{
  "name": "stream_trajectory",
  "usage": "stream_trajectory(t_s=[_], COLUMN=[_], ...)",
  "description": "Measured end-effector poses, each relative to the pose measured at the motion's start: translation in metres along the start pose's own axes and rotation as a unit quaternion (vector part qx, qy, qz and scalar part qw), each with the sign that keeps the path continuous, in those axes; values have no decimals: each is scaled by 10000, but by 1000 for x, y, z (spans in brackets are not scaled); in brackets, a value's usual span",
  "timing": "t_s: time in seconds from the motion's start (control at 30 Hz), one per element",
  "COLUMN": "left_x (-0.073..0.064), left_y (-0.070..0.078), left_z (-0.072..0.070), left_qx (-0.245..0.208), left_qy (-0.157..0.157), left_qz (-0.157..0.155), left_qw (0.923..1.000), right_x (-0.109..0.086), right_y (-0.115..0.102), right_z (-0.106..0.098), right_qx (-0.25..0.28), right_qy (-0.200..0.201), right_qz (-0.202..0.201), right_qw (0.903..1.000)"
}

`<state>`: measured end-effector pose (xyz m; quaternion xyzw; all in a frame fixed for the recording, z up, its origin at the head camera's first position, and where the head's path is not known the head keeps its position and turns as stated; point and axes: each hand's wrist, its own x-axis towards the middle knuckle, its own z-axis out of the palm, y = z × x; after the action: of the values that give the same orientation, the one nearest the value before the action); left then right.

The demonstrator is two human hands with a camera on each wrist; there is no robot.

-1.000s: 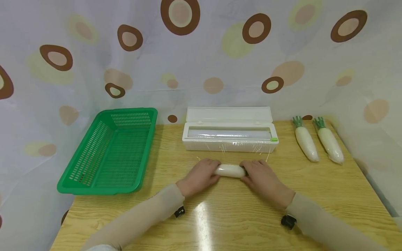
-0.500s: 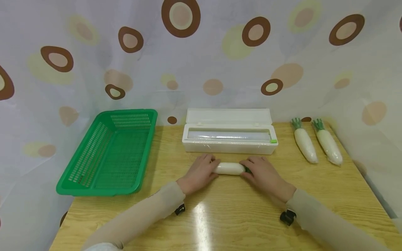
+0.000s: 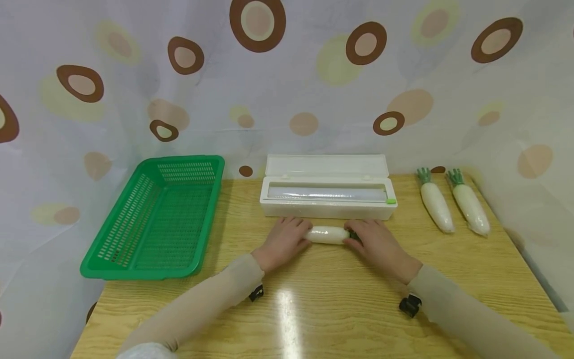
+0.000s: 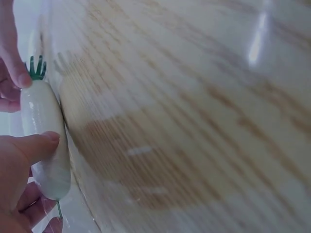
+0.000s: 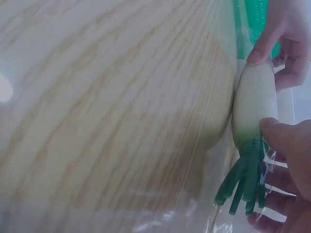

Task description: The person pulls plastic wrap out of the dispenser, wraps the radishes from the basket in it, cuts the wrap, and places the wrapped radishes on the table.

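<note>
A white radish (image 3: 327,235) with green stems lies crosswise on the table, just in front of a white cling film box (image 3: 328,209). My left hand (image 3: 283,240) grips its tapered end, the thumb laid along the near side in the left wrist view. At the stem end my right hand (image 3: 375,245) holds it, thumb on the near side and fingers behind. Glossy clear film shows around the radish (image 5: 255,104) and its green stems (image 5: 243,179) in the right wrist view. The box lid (image 3: 326,165) is up, and a film roll (image 3: 327,193) lies inside.
At the left stands a green plastic basket (image 3: 199,249) with slotted walls. Two more radishes, one (image 3: 437,207) beside the other (image 3: 471,209), lie at the back right, with a shiny wrapped look. A patterned curtain (image 3: 287,89) hangs behind the wooden table (image 3: 341,309).
Both hands have rolled the radish away from the person, closer to the box. The film stretched between box and radish has shortened.
</note>
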<state>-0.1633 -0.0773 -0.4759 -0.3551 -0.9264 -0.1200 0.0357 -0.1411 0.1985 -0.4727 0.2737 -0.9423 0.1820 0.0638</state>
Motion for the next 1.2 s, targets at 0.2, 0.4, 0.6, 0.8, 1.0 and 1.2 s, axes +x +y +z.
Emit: stream_trajectory(t_s=[0.2,0.4,0.6,0.8,1.0,1.2], left_x=[3,5,6,7,8,9], left_y=[-5,-8,-9,-9,-10,-9], left_z=[2,3,2,2,1,1], left_qx=[140,79,113,6,26,35], left_qy=[329,433,494,528,581,509], left_qz=[106,129,17,-56,-76,-123], left_qw=[9993,9989,9987,9986,9983,9986], right_x=[3,6,8,7,7,6], right_y=[3,1,-2,-1,2,2], right_z=[5,3,0,0,1,1], right_qx=[-139,-527,-641,-643,-731,-732], right_qy=[360,308,113,160,239,242], right_qz=[-214,-249,-106,-71,-125,-172], right_qw=[9990,9978,9978,9978,9970,9969])
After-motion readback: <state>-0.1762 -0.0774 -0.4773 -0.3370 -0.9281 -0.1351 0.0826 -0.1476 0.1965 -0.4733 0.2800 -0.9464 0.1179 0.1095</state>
